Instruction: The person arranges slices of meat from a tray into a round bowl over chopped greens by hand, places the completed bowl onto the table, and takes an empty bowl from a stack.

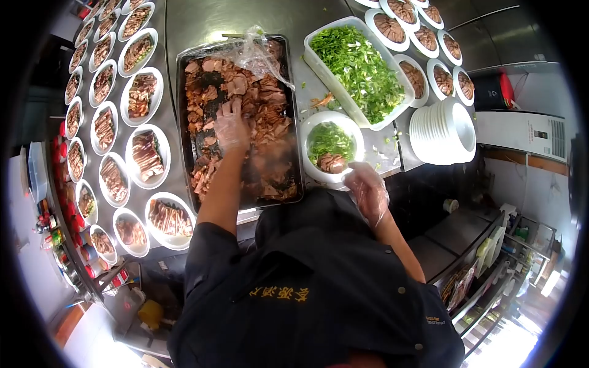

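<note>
My left hand (232, 127), in a clear plastic glove, lies on sliced cooked meat (270, 132) in a large black tray (298, 165). Its fingers are stretched out and slightly apart, touching the slices. A gloved right hand (368, 193), mine too, is at the lower right rim of a white bowl (354, 132). Its fingers are loosely bent, with nothing visible in them. Inside the bowl, chopped greens (330, 140) fill the upper part, and a small pile of meat slices (332, 163) sits on the near side. Crumpled clear plastic film (254, 58) covers the tray's far end.
A translucent tub of chopped greens (362, 70) stands beyond the bowl. To its right is a stack of white bowls (438, 132). Rows of filled oval dishes (147, 156) cover the left side, and more filled bowls (425, 38) stand at the far right. Scraps lie on the metal table (300, 92).
</note>
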`<move>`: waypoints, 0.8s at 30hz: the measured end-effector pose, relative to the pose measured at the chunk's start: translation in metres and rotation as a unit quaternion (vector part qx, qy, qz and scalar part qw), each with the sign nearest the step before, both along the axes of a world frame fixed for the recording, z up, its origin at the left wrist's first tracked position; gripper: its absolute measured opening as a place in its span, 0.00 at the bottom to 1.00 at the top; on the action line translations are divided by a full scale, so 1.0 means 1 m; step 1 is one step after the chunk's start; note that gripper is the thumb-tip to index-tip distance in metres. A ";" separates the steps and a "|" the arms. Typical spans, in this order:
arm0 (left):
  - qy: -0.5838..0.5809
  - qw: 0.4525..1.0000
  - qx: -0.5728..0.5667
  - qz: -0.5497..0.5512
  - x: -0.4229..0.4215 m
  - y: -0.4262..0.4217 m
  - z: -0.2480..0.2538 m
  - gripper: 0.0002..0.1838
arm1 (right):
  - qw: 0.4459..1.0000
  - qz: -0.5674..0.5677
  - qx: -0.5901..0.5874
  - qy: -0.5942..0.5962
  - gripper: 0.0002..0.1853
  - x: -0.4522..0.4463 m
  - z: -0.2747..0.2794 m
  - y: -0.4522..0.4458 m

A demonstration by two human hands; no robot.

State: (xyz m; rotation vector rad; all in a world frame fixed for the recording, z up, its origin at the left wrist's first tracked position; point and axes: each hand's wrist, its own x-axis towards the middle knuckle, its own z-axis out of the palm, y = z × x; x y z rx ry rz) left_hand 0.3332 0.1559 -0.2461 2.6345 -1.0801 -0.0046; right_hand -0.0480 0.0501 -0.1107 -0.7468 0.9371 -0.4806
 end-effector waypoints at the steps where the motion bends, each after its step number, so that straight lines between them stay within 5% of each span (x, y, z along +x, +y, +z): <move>1: 0.001 1.000 -0.001 -0.001 0.003 0.001 -0.003 0.32 | 1.000 -0.001 0.002 -0.001 0.17 0.000 0.000 0.000; 10: 0.028 1.000 0.006 0.000 0.016 -0.004 0.002 0.31 | 0.999 -0.009 0.037 -0.011 0.14 -0.006 -0.008 0.009; 16: 0.082 0.983 0.165 0.013 0.010 -0.009 0.042 0.24 | 0.999 0.016 0.009 0.046 0.15 0.003 0.000 0.013; 19: 0.026 0.997 0.066 -0.004 -0.001 0.005 0.054 0.18 | 0.977 0.122 -0.145 0.101 0.18 -0.001 0.008 0.006; 21: 0.029 0.989 -0.121 -0.077 -0.008 0.013 0.072 0.17 | 0.973 0.137 -0.145 0.114 0.19 0.011 0.028 -0.003; 22: 0.029 0.989 -0.117 -0.085 -0.011 0.014 0.088 0.17 | 0.968 0.156 -0.147 0.128 0.20 0.020 0.035 -0.008; 24: 0.197 0.888 -0.306 -0.280 -0.023 0.013 0.120 0.21 | 0.971 0.140 -0.173 0.091 0.24 0.038 0.030 -0.015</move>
